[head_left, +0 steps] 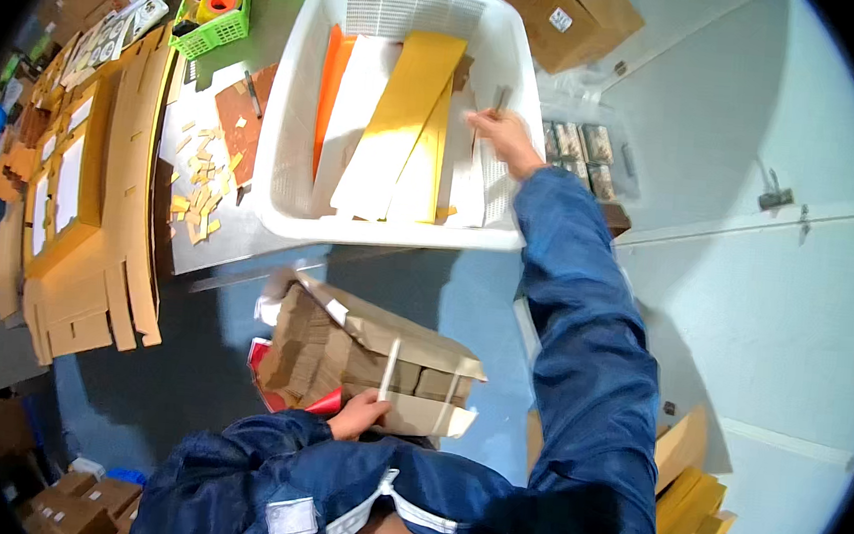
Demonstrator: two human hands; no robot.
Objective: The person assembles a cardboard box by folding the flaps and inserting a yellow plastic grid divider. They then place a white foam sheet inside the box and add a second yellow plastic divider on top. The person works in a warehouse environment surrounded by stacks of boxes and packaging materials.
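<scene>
My left hand (pixel 359 417) grips the near edge of an open brown cardboard box (pixel 411 343), held close to my body. Rows of brown cardboard pieces (pixel 315 349) show inside it, and a red flap (pixel 326 402) sticks out at its near side. Over the right side of a large white plastic basket (pixel 290 156), my right hand (pixel 505 141) is closed, its fingertips smeared by motion. A thin grey piece (pixel 502 97) shows at those fingertips, too blurred to name. Flat yellow card pieces (pixel 409 115), white sheets (pixel 359 111) and an orange strip (pixel 334 89) lie in the basket.
Left of the basket, small card scraps (pixel 203 184) and a dark pen-like tool (pixel 253 95) lie on the table. A green basket (pixel 212 34) holds tape rolls. Flat cardboard (pixel 124 233) stacks at the left. A clear tray (pixel 587 149) and carton (pixel 572 22) stand right.
</scene>
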